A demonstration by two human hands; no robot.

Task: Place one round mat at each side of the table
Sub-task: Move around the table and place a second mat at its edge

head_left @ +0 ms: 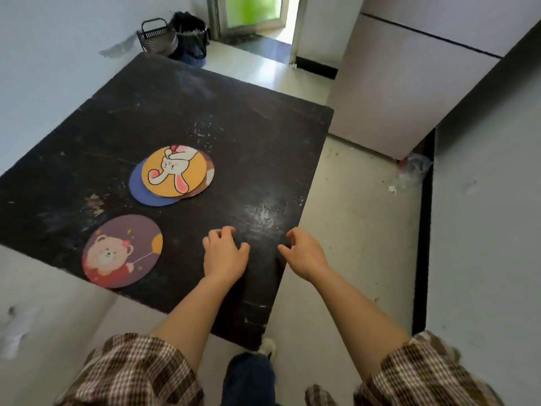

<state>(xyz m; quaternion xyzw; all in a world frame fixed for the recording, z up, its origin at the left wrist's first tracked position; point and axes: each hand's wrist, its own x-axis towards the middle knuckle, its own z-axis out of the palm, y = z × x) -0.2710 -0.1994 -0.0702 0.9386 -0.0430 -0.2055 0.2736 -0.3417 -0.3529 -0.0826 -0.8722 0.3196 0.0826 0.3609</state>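
On the black square table [240, 118] a purple round mat with a bear [122, 252] lies alone near the left front edge. Near the middle sits a small stack: an orange rabbit mat [174, 171] on top, a blue mat [140, 190] showing at its left, and a brown mat [209, 174] showing at its right. My left hand [225, 253] hovers over the table near the front corner, fingers apart, holding nothing. My right hand [304, 253] is at the table's right edge, fingers loosely curled and empty.
A dark basket [158, 36] and a black bag [190, 36] stand on the floor beyond the far corner, beside a doorway [257, 16]. A pale cabinet [409, 83] stands to the right, with a plastic bag [414, 168] at its foot. Pale floor surrounds the table.
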